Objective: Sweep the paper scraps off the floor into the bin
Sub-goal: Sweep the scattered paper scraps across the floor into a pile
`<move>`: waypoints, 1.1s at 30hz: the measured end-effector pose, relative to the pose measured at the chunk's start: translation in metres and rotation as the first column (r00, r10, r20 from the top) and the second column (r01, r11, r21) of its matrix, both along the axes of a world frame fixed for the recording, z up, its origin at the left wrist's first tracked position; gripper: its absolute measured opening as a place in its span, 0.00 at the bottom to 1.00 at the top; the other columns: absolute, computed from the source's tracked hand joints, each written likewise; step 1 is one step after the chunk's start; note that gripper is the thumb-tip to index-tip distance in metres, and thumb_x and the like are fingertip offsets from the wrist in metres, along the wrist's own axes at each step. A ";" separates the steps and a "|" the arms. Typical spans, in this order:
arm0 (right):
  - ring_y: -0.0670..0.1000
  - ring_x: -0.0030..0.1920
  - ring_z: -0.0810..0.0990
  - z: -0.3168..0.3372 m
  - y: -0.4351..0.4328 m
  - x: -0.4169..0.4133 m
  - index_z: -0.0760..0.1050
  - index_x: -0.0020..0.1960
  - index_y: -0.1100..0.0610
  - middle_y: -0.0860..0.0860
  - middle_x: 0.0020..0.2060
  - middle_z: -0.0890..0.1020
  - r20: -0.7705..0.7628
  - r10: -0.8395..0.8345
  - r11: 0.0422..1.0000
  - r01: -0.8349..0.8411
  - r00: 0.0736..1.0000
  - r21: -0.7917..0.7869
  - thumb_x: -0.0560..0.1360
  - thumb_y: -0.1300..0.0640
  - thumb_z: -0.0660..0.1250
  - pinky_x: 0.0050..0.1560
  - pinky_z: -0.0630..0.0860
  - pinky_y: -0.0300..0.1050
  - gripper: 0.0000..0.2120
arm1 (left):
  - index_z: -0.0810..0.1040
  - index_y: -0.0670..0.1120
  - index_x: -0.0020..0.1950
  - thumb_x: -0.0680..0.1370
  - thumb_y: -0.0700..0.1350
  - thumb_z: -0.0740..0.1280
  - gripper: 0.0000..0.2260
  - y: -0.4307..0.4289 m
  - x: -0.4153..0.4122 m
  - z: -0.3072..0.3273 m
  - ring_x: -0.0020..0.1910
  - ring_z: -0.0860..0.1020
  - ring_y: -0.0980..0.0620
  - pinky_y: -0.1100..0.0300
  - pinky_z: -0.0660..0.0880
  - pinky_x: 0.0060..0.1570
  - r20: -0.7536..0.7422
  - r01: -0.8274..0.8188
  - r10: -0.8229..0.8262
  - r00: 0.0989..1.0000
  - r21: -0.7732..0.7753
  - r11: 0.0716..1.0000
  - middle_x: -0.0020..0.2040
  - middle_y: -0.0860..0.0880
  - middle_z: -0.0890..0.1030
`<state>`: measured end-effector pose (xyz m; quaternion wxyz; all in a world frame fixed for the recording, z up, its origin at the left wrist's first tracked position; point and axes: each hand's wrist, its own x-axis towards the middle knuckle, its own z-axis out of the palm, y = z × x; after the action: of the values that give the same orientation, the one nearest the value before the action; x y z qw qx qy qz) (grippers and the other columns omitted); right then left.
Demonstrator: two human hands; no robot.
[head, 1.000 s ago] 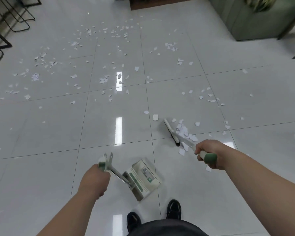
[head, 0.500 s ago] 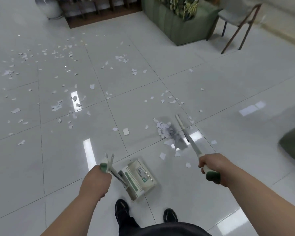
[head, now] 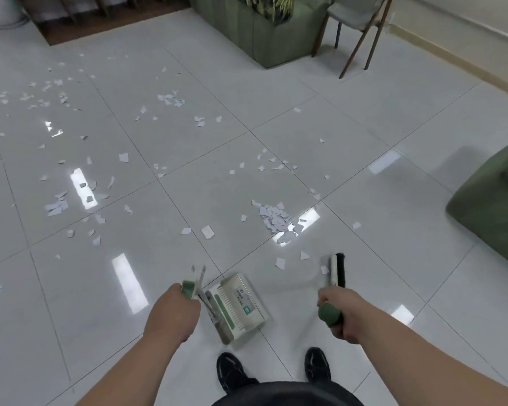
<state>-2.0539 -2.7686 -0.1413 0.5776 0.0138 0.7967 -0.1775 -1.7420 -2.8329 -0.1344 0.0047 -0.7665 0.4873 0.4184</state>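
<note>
White paper scraps lie scattered over the glossy tiled floor, with a swept pile of scraps [head: 274,218] ahead of my feet and looser scraps [head: 56,205] to the left. My left hand [head: 172,313] grips the green-ended handle of a white dustpan [head: 238,307], which rests on the floor just in front of my shoes. My right hand [head: 342,313] grips the green handle of a broom, whose black-bristled head [head: 337,269] is near my hand, short of the pile. No bin is recognisable in view.
A green sofa [head: 258,27] and a wooden-legged chair [head: 361,27] stand at the back right. Another green seat [head: 493,212] juts in at the right edge. Dark wooden furniture [head: 100,13] lines the back. My black shoes [head: 232,373] are at the bottom.
The broom head pulled back from the scrap pile towards my right hand. The view swung right and the pile now lies gathered ahead. The dustpan stayed beside my feet.
</note>
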 end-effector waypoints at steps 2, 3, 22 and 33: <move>0.51 0.25 0.63 0.000 -0.009 0.031 0.70 0.39 0.55 0.54 0.30 0.71 0.038 -0.017 0.999 0.019 0.999 -0.033 0.67 0.65 0.64 0.27 0.60 0.35 0.06 | 0.74 0.45 0.49 0.75 0.39 0.59 0.06 -0.005 0.011 -0.001 0.29 0.75 0.44 0.62 0.69 0.28 -0.006 0.000 0.000 1.000 0.005 1.000 0.38 0.44 0.78; 0.51 0.25 0.64 0.001 -0.013 0.044 0.70 0.40 0.55 0.54 0.31 0.71 0.053 -0.022 0.999 0.024 0.998 -0.048 0.67 0.65 0.65 0.26 0.61 0.35 0.06 | 0.74 0.45 0.49 0.75 0.39 0.59 0.07 -0.006 0.017 -0.001 0.29 0.74 0.44 0.62 0.68 0.28 -0.009 -0.001 0.001 1.000 0.005 1.000 0.37 0.44 0.77; 0.48 0.19 0.64 0.018 -0.125 0.120 0.69 0.54 0.56 0.53 0.28 0.74 0.499 -0.080 0.945 0.225 0.863 -0.237 0.70 0.63 0.62 0.18 0.58 0.34 0.13 | 0.71 0.44 0.45 0.75 0.41 0.59 0.03 -0.020 0.082 0.014 0.25 0.71 0.45 0.63 0.66 0.26 0.016 -0.122 0.122 0.992 -0.016 0.992 0.32 0.46 0.73; 0.50 0.20 0.66 0.040 -0.098 0.024 0.74 0.54 0.58 0.57 0.29 0.76 0.146 -0.113 0.957 0.147 0.983 -0.252 0.70 0.65 0.64 0.25 0.59 0.37 0.13 | 0.72 0.43 0.47 0.76 0.40 0.59 0.03 -0.068 0.022 0.018 0.28 0.73 0.45 0.62 0.67 0.27 -0.053 -0.009 0.006 0.999 -0.047 0.999 0.35 0.45 0.75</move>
<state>-2.0302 -2.8669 -0.1017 0.6119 0.0016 0.7245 -0.3174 -1.7201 -2.9010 -0.1164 -0.0279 -0.7569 0.4941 0.4267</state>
